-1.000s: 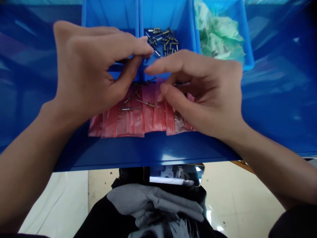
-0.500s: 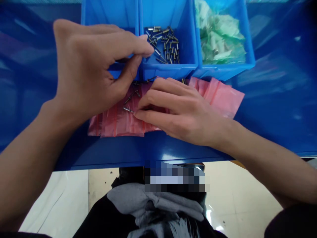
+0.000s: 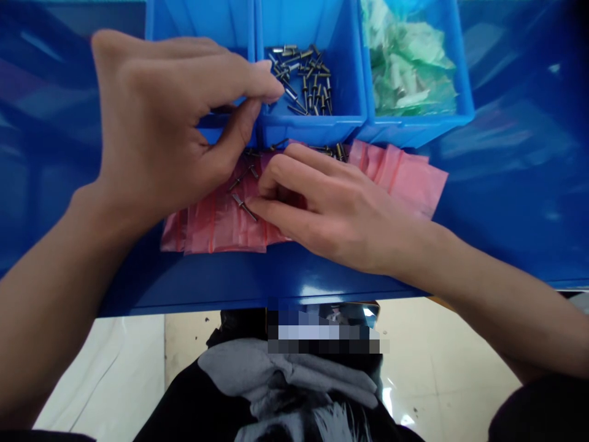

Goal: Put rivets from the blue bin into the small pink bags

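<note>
My left hand (image 3: 156, 104) hangs over the divider between two blue bins, its index fingertip and thumb close to loose steel rivets (image 3: 306, 80) in the middle bin. Whether those fingers pinch a rivet is hidden. My right hand (image 3: 331, 209) rests on a fanned stack of pink plastic bags (image 3: 216, 224), its fingertips beside a single rivet (image 3: 245, 207). Other rivets (image 3: 239, 179) lie on the bags between my hands. Part of the stack (image 3: 405, 178) sticks out to the right of my right hand.
A third blue bin holds green plastic bags (image 3: 409, 67). The bins stand along the back of a glossy blue tray (image 3: 257, 282), whose front edge runs below the pink bags. Beyond it are a pale floor (image 3: 442, 350) and my dark hooded top (image 3: 285, 380).
My right hand has moved left and lies flat over the pink bags, which now fan out to the right. The rivet near its fingertips has turned. My left hand has barely moved.
</note>
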Tool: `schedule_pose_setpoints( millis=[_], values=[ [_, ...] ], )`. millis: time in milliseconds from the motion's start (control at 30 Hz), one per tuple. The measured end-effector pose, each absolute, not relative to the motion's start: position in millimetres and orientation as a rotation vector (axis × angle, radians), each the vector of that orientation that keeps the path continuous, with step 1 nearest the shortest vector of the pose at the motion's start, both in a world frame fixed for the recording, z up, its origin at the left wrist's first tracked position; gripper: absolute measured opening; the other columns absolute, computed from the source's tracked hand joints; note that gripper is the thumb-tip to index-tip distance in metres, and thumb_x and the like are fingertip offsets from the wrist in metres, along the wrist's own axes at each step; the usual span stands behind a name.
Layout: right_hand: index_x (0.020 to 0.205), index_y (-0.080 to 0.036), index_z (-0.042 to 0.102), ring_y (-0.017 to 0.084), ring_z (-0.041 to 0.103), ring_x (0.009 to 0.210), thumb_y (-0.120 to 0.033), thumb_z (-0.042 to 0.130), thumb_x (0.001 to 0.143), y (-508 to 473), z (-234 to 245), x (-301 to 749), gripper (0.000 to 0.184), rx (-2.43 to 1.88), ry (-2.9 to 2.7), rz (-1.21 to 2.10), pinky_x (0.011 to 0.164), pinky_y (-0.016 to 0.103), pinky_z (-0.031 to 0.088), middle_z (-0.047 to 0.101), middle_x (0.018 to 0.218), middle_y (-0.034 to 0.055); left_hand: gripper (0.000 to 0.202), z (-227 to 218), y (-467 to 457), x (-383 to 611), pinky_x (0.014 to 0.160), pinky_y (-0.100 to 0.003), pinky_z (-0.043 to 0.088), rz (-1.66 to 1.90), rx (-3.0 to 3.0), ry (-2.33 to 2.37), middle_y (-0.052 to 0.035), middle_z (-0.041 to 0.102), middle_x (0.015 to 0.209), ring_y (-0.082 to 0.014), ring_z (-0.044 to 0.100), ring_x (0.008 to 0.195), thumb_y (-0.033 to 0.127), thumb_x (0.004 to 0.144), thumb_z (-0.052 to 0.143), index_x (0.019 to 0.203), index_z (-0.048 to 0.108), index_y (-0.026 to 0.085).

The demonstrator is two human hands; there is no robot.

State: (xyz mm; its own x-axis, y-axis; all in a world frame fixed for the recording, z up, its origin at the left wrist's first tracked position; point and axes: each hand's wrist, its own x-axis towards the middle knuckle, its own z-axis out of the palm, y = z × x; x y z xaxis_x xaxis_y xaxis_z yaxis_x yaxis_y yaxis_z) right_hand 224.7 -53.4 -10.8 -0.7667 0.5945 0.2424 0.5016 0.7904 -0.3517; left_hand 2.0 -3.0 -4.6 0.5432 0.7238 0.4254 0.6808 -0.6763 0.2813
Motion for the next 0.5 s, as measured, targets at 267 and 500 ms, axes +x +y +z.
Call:
schedule_pose_setpoints(
  millis=[267, 500],
  values=[
    [0.11, -0.019, 0.07, 0.015, 0.059, 0.103, -0.02, 0.038, 0.111, -54.0, -17.9, 226.1, 0.032, -0.811, -2.593, 0.369, 0.091, 0.031, 0.056, 0.063, 0.111, 0.0031, 0.043, -2.6, -3.0, 3.3, 0.104, -0.049, 0.053, 0.778, 2.671, 1.206, 0.0068, 0.074, 0.127, -0.0335, 0.07, 0.122, 0.046, 0.109, 0.036, 0.132, 0.071, 0.038],
    [0.117, -0.016, 0.073, 0.018, 0.06, 0.111, -0.017, 0.025, 0.112, -50.5, -14.5, 227.5, 0.049, -0.772, -2.724, 0.207, 0.09, 0.034, 0.056, 0.062, 0.117, 0.0077, 0.046, -2.5, -2.0, 3.7, 0.115, -0.05, 0.05, 0.684, 2.683, 1.168, -0.0011, 0.073, 0.123, -0.0343, 0.067, 0.127, 0.048, 0.109, 0.037, 0.132, 0.072, 0.029]
  ],
)
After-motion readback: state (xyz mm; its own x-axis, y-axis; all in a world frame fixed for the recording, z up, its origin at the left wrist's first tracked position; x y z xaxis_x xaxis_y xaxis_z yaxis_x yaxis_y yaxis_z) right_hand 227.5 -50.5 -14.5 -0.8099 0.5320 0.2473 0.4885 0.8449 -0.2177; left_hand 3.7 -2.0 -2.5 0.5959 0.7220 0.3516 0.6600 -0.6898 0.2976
